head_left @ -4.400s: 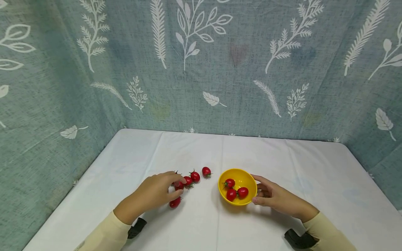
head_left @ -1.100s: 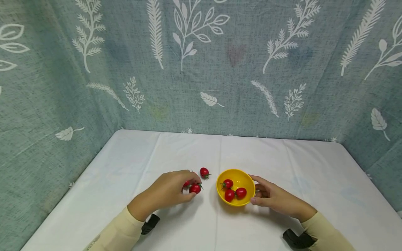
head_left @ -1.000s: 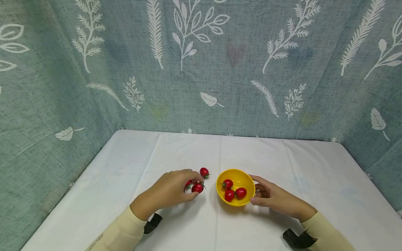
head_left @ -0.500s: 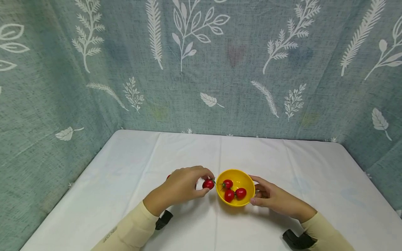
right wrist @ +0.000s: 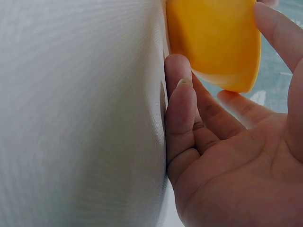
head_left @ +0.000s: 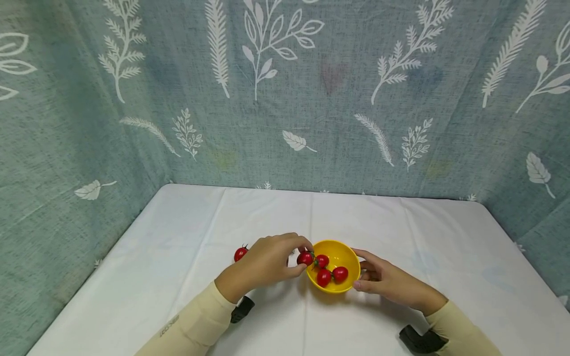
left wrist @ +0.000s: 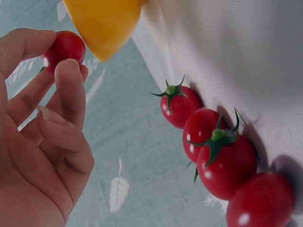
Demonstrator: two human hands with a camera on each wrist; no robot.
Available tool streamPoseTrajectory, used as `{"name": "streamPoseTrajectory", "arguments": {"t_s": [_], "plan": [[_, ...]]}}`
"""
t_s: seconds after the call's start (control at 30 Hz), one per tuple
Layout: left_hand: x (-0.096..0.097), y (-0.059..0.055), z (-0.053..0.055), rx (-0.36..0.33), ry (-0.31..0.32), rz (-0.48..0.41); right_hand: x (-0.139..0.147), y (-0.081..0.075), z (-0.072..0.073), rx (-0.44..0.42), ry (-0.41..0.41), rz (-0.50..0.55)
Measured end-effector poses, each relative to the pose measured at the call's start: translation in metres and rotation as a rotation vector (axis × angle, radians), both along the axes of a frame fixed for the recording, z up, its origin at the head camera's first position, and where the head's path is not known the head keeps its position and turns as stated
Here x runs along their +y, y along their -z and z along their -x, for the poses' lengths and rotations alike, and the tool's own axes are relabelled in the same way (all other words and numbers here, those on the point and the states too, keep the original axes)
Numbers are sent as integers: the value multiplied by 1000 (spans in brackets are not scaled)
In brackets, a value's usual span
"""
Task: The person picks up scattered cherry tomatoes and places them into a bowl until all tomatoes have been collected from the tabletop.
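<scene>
From afar I see a right hand (head_left: 387,281) holding the side of a yellow bowl (head_left: 343,251), a left hand (head_left: 272,261) pinching a red tomato (head_left: 304,258) by the bowl's left rim, probably light, slick and bruisable, best taken gently around its sides, then loose tomatoes (left wrist: 225,170) on the white desk (head_left: 378,217) and a leaf-patterned curtain (head_left: 258,165) behind.

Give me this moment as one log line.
left hand: pinches tomato at rim of bowl | right hand: holds bowl | in bowl: three tomatoes | on cloth: four seen
</scene>
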State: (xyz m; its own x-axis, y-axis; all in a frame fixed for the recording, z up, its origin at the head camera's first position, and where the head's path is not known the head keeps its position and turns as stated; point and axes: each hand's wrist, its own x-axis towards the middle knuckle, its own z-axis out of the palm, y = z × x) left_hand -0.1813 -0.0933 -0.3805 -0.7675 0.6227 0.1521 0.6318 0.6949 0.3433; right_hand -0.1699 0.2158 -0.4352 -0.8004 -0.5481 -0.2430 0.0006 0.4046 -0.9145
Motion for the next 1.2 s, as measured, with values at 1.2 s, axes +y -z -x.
{"name": "streamPoseTrajectory", "arguments": {"t_s": [1.2], "plan": [[33,7,19,-116,25,66,0,0,0,0,-2,1]]}}
